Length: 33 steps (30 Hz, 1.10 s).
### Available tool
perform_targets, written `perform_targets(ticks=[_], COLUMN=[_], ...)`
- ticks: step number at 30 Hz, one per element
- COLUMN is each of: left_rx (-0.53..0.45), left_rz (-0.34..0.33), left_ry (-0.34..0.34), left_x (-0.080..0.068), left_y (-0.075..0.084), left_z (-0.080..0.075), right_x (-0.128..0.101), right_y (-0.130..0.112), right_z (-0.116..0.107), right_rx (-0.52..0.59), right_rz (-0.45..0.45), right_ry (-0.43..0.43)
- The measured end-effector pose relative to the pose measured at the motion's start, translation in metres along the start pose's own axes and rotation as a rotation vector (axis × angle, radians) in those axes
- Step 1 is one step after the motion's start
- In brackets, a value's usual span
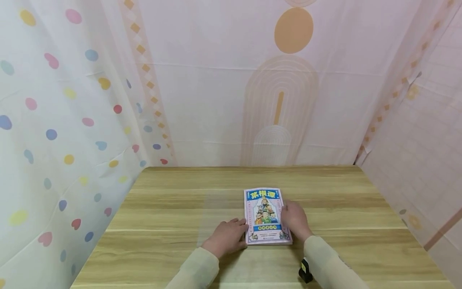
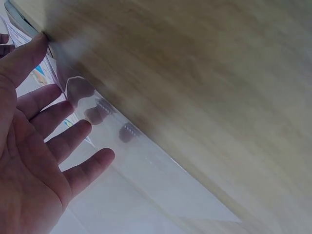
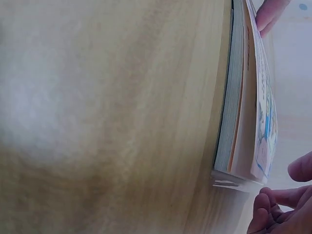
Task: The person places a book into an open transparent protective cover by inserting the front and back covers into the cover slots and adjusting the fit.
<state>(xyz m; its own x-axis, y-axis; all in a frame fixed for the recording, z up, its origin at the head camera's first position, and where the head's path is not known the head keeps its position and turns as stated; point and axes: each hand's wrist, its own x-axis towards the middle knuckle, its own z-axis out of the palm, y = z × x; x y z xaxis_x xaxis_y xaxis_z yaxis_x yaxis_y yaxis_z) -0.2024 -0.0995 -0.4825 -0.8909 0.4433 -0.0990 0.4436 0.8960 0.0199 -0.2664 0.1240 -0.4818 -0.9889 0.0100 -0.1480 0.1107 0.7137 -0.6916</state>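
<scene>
A paperback book (image 1: 264, 235) with a blue and pink cover and cartoon figures lies face up on the wooden table. Clear plastic film (image 2: 161, 195) extends out from under the book on its left side. My left hand (image 1: 228, 237) touches the book's left edge, fingers spread, the thumb at the lower corner. Beside the right edge is my right hand (image 1: 296, 220). In the right wrist view, its thumb (image 3: 301, 168) stands apart from its bent fingers, close to the book's corner and a bit of film. The front cover (image 3: 263, 146) lifts slightly off the pages.
The wood-grain table (image 1: 169, 208) extends around the book on all sides. A patterned curtain (image 1: 202, 100) hangs behind it, with a dotted one (image 1: 72, 120) at the left. A small black device (image 1: 305, 273) sits by the right sleeve.
</scene>
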Motion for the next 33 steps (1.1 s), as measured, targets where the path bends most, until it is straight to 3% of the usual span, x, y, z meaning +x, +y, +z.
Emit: perform_targets(ticks=[7, 13, 18, 24, 33], left_rx=[-0.002, 0.002, -0.003, -0.003, -0.035], left_rz=[-0.007, -0.001, 0.000, 0.002, -0.023], left_ry=[-0.011, -0.006, -0.018, -0.013, -0.047], left_x=[0.0001, -0.0003, -0.0010, 0.0006, 0.0016], left_y=[0.0000, 0.0002, 0.0002, 0.0004, 0.0012], left_z=[0.0006, -0.0019, -0.0031, -0.0038, -0.0038], right_x=[0.0008, 0.0006, 0.0032, 0.0065, 0.0071], right_y=[0.0019, 0.0008, 0.0010, 0.0042, 0.0035], right_z=[0.0030, 0.0022, 0.0008, -0.0021, -0.0036], right_rx=[0.063, 0.116, 0.321, 0.520, 0.543], right_rz=[0.036, 0.052, 0.114, 0.174, 0.204], right_ry=[-0.058, -0.032, -0.002, -0.053, -0.061])
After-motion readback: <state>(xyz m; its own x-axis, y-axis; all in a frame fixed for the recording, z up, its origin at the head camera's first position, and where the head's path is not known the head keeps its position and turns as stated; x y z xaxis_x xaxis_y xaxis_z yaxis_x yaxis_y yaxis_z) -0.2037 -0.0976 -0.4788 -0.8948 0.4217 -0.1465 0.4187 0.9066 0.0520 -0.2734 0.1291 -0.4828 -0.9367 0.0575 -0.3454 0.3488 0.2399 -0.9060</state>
